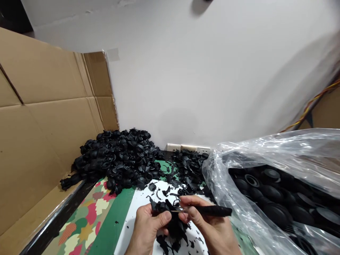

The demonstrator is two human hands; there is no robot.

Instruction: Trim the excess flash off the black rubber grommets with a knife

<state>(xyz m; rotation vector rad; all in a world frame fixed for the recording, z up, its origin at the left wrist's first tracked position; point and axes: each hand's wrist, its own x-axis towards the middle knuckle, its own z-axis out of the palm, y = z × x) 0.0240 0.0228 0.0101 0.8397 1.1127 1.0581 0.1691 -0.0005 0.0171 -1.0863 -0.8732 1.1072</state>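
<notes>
Black part (159, 206) above the table (66, 212), well short of its wall-side edge. Left hand (148, 225) pinches it, thumb against fingers; right hand (212, 226) curled round a black-handled tool (216, 211). Part likely light, rubbery, pliant; best pinched by its thicker body, clear of the tool tip.

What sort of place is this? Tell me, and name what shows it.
Likely a workshop corner for handwork: a heap of black parts, an open clear plastic bag of dark pieces, and a black-handled tool in the right hand.
</notes>
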